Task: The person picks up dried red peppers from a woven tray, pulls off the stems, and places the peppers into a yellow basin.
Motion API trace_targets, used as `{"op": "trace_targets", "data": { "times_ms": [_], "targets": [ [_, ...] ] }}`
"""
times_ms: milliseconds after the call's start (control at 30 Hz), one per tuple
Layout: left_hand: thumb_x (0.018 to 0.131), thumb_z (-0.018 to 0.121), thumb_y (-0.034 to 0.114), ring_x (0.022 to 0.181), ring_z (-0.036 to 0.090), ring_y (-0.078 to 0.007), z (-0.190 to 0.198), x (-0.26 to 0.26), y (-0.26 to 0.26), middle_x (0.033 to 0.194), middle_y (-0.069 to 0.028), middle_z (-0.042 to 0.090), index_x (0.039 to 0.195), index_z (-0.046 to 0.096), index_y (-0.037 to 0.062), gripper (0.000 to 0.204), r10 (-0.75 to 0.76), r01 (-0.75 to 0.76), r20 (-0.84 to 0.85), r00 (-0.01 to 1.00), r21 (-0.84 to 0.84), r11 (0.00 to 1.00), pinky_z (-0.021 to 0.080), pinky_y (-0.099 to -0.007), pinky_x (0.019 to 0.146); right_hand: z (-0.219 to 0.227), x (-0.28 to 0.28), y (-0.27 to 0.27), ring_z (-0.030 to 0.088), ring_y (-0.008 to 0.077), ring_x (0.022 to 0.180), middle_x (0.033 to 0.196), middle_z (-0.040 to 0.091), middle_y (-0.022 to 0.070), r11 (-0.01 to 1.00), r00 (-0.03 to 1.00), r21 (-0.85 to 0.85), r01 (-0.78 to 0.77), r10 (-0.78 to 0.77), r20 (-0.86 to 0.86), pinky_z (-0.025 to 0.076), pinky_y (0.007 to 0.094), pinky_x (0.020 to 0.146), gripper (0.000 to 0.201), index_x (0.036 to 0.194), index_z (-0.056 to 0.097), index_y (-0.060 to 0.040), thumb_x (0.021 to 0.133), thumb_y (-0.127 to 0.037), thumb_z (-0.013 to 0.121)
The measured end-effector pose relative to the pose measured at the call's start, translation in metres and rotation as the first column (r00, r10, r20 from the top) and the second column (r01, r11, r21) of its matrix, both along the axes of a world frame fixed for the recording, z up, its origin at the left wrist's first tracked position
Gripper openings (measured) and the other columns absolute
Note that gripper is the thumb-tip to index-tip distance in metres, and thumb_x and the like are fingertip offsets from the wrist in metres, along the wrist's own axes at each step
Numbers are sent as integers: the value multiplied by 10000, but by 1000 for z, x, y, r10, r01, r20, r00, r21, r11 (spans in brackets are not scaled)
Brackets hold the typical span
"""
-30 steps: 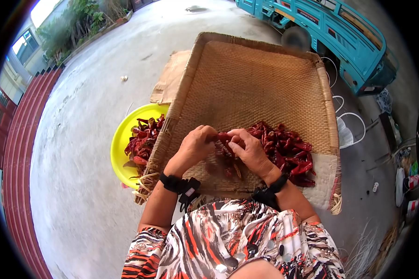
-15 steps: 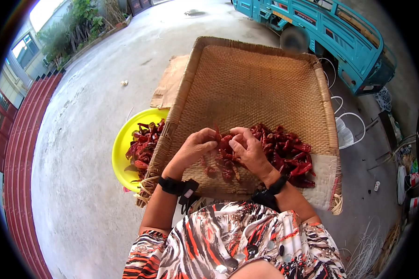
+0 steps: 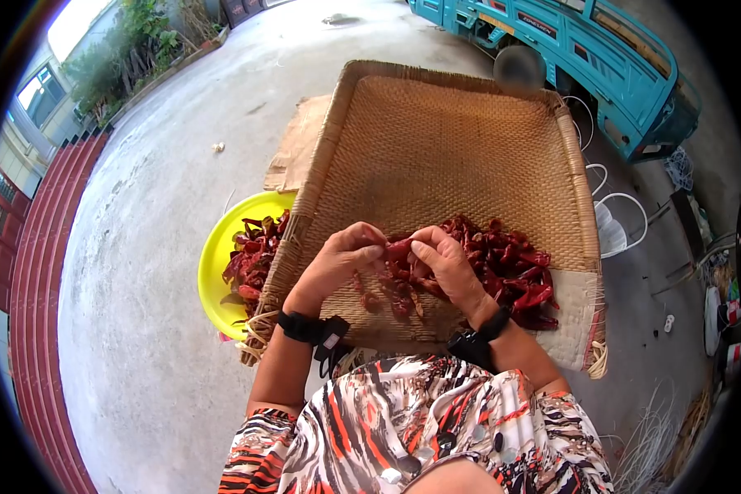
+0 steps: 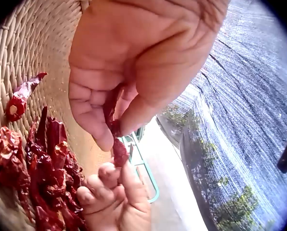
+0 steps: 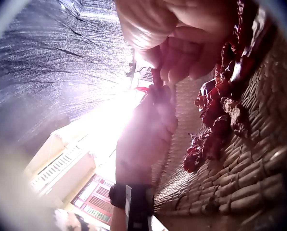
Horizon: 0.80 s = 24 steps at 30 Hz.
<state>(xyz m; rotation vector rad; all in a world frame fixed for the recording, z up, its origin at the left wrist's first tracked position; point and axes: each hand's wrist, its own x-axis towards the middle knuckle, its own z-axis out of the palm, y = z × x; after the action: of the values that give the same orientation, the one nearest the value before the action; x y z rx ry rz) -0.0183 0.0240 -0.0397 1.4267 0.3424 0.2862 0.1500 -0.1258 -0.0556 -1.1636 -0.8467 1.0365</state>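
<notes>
Both hands are raised over the near part of a woven basket (image 3: 453, 140), a dried red pepper (image 3: 398, 249) between them. My left hand (image 3: 346, 259) pinches one end; in the left wrist view its thumb and fingers close round the pepper (image 4: 118, 149). My right hand (image 3: 451, 267) pinches the other end with thumb and fingertips. Beneath and between the hands lie a few loose peppers (image 3: 402, 305), and a larger heap of peppers (image 3: 519, 272) fills the basket's near right part. In the right wrist view glare washes out part of the left hand (image 5: 146, 139).
A yellow basin (image 3: 214, 267) with red peppers stands left of the basket. Cardboard (image 3: 300, 144) lies beside the basket's left edge. A pale cloth patch (image 3: 575, 309) covers its near right corner. A blue-green cart (image 3: 584, 74) is at the back right, white-handled bags (image 3: 609, 230) below it.
The pepper piece that stood up at the left fingertips half a second ago now lies level between both hands. The hands have shifted only slightly.
</notes>
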Motion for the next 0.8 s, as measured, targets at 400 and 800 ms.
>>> {"op": "trace_targets", "data": {
  "times_ms": [400, 800],
  "targets": [
    [911, 685, 174, 738, 524, -35, 10, 2, -11, 816, 39, 599, 977, 633, 33, 164, -190, 223, -169, 967, 200, 954, 437, -198, 628, 10, -12, -4, 552, 53, 657, 723, 612, 5, 990, 872, 129, 59, -114, 476, 469, 232, 602, 191, 1022, 615, -48, 865, -104, 707],
    [908, 586, 17, 749, 540, -73, -5, 5, -3, 873, 1, 582, 1044, 598, 42, 138, 394, -404, 214, 894, 4, 915, 458, -222, 695, -1, 1, 0, 549, 45, 667, 812, 638, 3, 954, 944, 106, 279, -293, 150, 455, 201, 567, 100, 959, 588, -57, 942, -149, 623]
  ]
}}
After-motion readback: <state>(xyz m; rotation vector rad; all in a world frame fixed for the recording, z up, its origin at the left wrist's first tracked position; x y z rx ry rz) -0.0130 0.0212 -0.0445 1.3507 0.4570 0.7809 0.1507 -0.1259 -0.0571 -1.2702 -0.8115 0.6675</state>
